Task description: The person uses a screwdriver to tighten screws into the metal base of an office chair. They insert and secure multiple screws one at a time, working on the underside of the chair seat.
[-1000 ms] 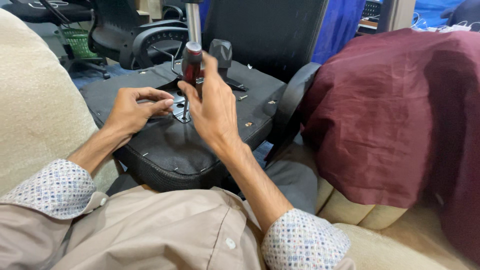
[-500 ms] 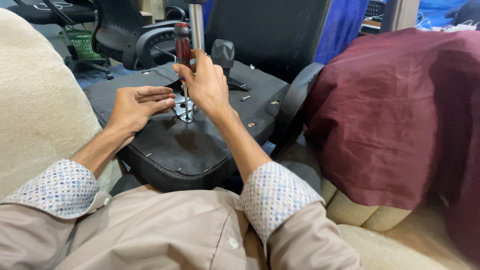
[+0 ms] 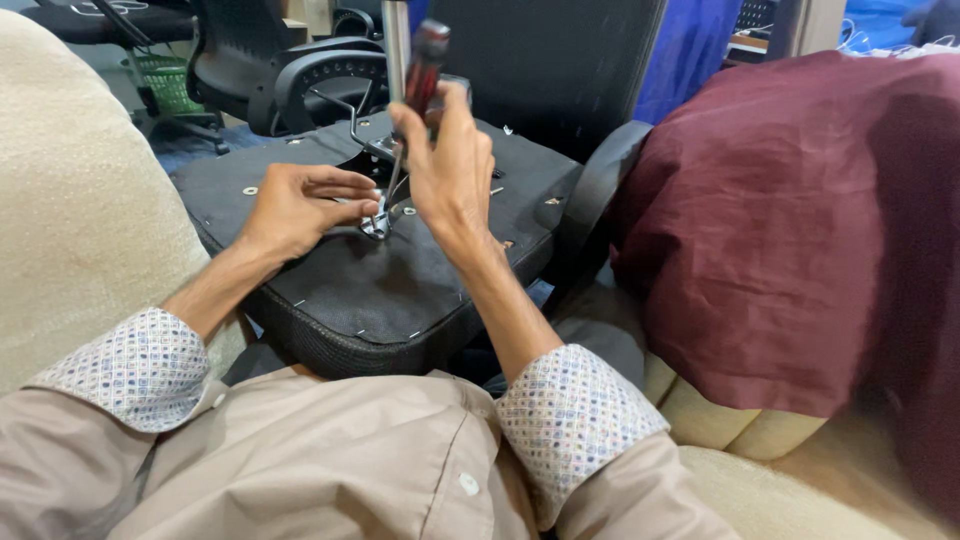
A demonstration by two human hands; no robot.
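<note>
Standing nearly upright, the red-handled screwdriver (image 3: 418, 90) has its tip down at a small metal bracket (image 3: 376, 226) on the upturned underside of a black chair seat (image 3: 380, 290). Right hand (image 3: 452, 170) is clamped round the handle; left hand (image 3: 300, 205) pinches the bracket, fingers together. Keeping the shaft square and the bracket pinned looks wise

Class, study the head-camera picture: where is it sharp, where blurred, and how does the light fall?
Head view: soft, even light, no hard shadows; right hand and screwdriver slightly motion-blurred; left hand and upturned chair seat sharper; maroon cloth shows a mild sheen; background chairs soft.
</note>
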